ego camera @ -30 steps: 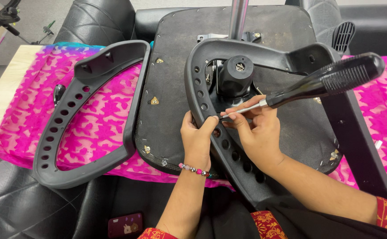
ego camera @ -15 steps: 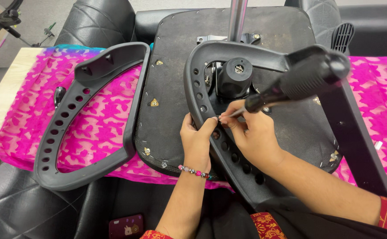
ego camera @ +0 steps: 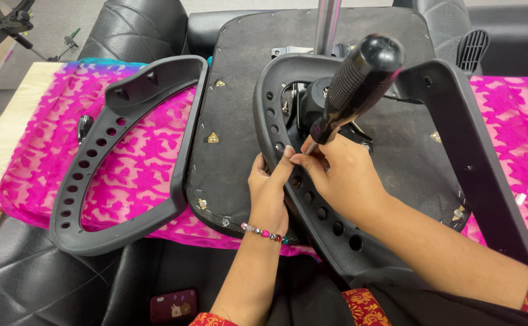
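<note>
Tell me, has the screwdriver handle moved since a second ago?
Yes. The screwdriver handle has swung up from lying rightward over the armrest toward the metal pole, now near upright; right hand holds it.

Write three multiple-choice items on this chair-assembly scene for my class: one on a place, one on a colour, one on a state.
1. Where does the loose armrest lie?
A. left of the seat base
B. on top of it
C. on the floor

2. What colour is the patterned cloth?
A. green
B. pink
C. white

3. How does the screwdriver stand?
A. lying flat on the cloth
B. held up by the right hand
C. lying in a box

Answers: 1 A, it rests on the cloth beside the base; 2 B, bright pink throughout; 3 B, the handle rises toward the camera.
</note>
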